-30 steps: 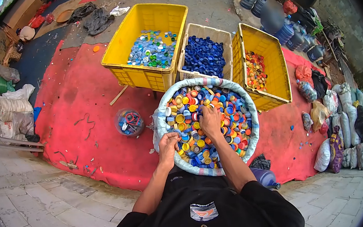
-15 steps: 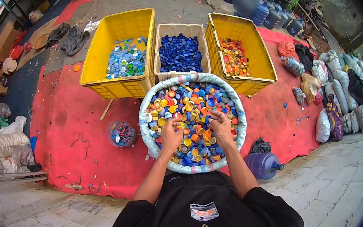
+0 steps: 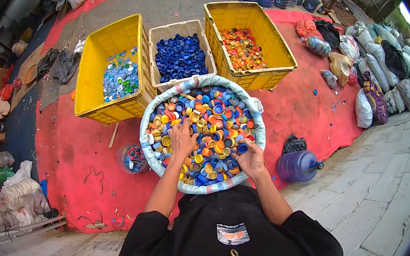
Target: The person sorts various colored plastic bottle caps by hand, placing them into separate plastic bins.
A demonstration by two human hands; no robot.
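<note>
A round basket with a pale wrapped rim (image 3: 148,153) holds a heap of mixed-colour bottle caps (image 3: 209,122). My left hand (image 3: 183,140) rests on the caps left of the middle, its fingers apart. At the right side of the heap, my right hand (image 3: 250,158) has its palm turned up and its fingers closed round a dark blue cap (image 3: 242,148). Behind the basket are a yellow crate (image 3: 110,107) with light blue and green caps, a white crate (image 3: 179,27) with dark blue caps, and a yellow crate (image 3: 258,73) with orange, red and yellow caps.
A clear tub (image 3: 132,159) of small items stands left of the basket on the red sheet (image 3: 82,189). To the right lie a large purple-blue water jug (image 3: 298,166) and a black bag (image 3: 294,143). Filled sacks (image 3: 381,68) are piled farther right; water jugs stand behind.
The view has shifted, so crates and basket sit further left. My left hand has reached further up over the heap and spread its fingers. My right hand has turned palm up, showing a blue cap.
</note>
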